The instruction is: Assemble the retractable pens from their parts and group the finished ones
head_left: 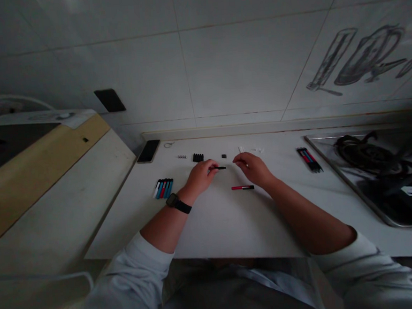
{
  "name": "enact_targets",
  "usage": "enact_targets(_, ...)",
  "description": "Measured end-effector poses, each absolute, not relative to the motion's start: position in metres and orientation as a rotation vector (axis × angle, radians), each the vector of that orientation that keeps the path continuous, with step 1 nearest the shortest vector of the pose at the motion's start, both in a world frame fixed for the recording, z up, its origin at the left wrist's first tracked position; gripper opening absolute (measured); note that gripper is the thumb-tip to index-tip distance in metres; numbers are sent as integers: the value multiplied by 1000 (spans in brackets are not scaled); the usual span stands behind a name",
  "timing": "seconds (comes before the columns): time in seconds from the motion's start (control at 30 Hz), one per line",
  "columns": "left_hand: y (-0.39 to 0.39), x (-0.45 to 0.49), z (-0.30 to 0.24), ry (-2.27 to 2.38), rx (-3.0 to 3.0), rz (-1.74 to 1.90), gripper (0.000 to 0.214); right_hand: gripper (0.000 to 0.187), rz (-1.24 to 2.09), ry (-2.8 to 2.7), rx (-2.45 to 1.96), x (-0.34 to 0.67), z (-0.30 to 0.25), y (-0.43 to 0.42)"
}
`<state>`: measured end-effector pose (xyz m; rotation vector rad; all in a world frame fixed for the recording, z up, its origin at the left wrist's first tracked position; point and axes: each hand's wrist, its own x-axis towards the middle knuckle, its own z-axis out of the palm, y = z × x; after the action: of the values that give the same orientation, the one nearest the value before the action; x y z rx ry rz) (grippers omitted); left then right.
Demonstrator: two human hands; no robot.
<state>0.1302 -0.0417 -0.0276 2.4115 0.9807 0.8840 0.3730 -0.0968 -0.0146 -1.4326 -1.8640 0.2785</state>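
My left hand (203, 175), with a watch on its wrist, pinches a short black pen part (221, 168) that points to the right. Just across from its tip, my right hand (252, 167) has thumb and fingers curled together; whatever they hold is too small to make out. Below the right hand lies a red and black pen piece (242, 187). Behind the hands are a row of black pen parts (198, 158), a small dark square piece (224, 156), small springs (181, 157) and thin white pieces (241, 149). Several colored pen barrels (163, 188) lie left of my left hand.
A bundle of dark and red pens (309, 160) lies at the right, beside a gas stove (366, 176). A phone (149, 151) and a thin ring (169, 145) are at the back left. A tiled wall (235, 67) closes off the white counter (211, 229).
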Motion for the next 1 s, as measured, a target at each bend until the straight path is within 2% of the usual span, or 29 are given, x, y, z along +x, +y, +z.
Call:
enact_targets(0.17, -43, 130, -26, 949, 2451, 922, 15, 14, 411, -1637, -1364, 365, -19, -101)
enact_targets(0.4, -45, 130, -24, 971, 2500, 889, 13, 22, 725, -1476, -1288, 358, -30, -96)
enact_targets(1.0, -51, 133, -22, 882, 2406, 822, 15, 23, 683, -1571, -1312, 354, -30, -100)
